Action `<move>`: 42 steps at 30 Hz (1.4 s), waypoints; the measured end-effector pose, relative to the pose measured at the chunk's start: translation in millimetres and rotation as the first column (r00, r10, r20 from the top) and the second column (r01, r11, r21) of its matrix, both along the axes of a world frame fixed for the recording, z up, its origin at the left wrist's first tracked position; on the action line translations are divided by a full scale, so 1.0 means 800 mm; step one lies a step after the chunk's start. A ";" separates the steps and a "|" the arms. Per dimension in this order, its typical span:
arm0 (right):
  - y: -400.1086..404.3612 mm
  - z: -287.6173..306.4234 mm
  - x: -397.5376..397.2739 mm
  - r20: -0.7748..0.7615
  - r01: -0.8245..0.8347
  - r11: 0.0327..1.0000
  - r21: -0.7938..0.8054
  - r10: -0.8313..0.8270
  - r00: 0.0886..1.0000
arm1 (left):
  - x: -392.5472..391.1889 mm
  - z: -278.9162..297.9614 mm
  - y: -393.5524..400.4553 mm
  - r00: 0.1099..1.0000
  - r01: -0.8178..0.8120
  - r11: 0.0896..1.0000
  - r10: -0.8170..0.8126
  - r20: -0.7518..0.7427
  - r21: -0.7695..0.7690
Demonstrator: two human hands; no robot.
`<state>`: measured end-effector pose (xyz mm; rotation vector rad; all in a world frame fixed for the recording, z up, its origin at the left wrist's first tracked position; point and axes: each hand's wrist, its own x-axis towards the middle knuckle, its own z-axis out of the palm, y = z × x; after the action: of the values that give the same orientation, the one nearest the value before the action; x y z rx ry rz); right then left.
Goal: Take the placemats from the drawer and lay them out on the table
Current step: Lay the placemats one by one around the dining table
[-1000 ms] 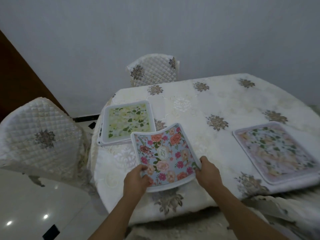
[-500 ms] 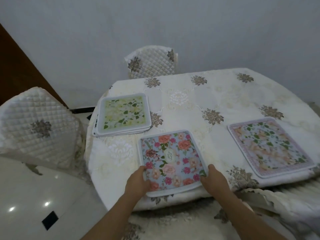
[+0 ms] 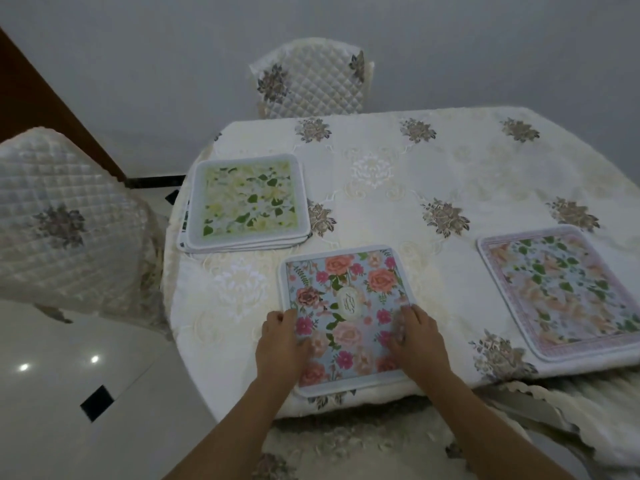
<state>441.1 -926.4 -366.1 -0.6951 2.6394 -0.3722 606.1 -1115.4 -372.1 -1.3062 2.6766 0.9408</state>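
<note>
Both of my hands lie on the blue placemat (image 3: 346,317) at the near edge of the table (image 3: 433,174). My left hand (image 3: 282,344) rests on its left border with the fingers loosely bent and the thumb on the printed face; my right hand (image 3: 417,336) presses down on its right side, fingers nearly straight and close together. The mat is square with rounded corners and a pale rim, printed with pink, peach and red roses and green leaves around a small white oval label at the centre. It lies flat, its near edge at the table's rim.

One pink-bordered placemat (image 3: 561,292) with pale flowers lies flat to the right, well apart. One stack of placemats (image 3: 246,202) sits at the far left, a green-and-yellow floral one on top; the layers beneath are too thin to count. Two quilted chairs (image 3: 62,216) stand by the table, the other chair (image 3: 311,81) behind it.
</note>
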 end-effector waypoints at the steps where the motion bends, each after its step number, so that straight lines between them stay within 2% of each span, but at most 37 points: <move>1: -0.008 -0.001 -0.006 0.003 -0.017 1.000 0.003 0.017 1.000 | -0.005 -0.001 -0.003 1.000 -0.027 1.000 0.028 -0.013 0.005; 7: -0.060 -0.020 -0.054 -0.078 -0.181 0.983 0.012 0.182 0.980 | -0.029 -0.017 -0.020 0.985 -0.148 0.989 0.150 -0.091 0.021; 15: -0.150 -0.023 -0.103 -0.039 -0.403 0.913 0.069 0.406 0.913 | -0.028 -0.017 -0.016 0.991 -0.124 0.992 0.124 -0.055 -0.003; 20: -0.178 -0.011 -0.127 0.011 -0.465 0.880 0.095 0.466 0.885 | -0.026 -0.016 -0.024 0.981 -0.178 0.982 0.183 -0.069 0.070; 23: -0.181 -0.008 -0.131 -0.066 -0.447 0.890 0.091 0.453 0.889 | -0.029 -0.012 -0.026 0.976 -0.195 0.977 0.202 -0.077 0.084; 26: -0.174 -0.010 -0.135 -0.131 -0.381 0.915 0.134 0.398 0.908 | -0.036 -0.007 -0.030 0.990 -0.125 0.992 0.123 -0.068 -0.026; 30: -0.143 -0.007 -0.147 -0.135 -0.285 0.956 0.074 0.293 0.947 | -0.056 -0.006 -0.038 0.996 -0.049 0.991 0.040 -0.076 -0.123; 32: -0.124 -0.003 -0.154 -0.091 -0.206 0.978 0.020 0.207 0.974 | -0.076 -0.004 -0.045 0.995 -0.025 0.988 0.010 -0.098 -0.151; 36: -0.077 0.000 -0.165 0.073 0.113 0.987 -0.111 -0.106 0.992 | -0.128 0.007 -0.043 0.988 0.117 0.949 -0.140 -0.060 -0.293; 42: -0.008 -0.005 -0.140 0.189 0.412 0.904 -0.116 -0.387 0.902 | -0.168 0.000 0.010 0.931 0.356 0.913 -0.365 -0.011 -0.199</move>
<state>329.1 -933.0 -370.3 -0.1430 2.6026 -0.7222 471.8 -1107.1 -372.0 -0.7666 2.9614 0.6882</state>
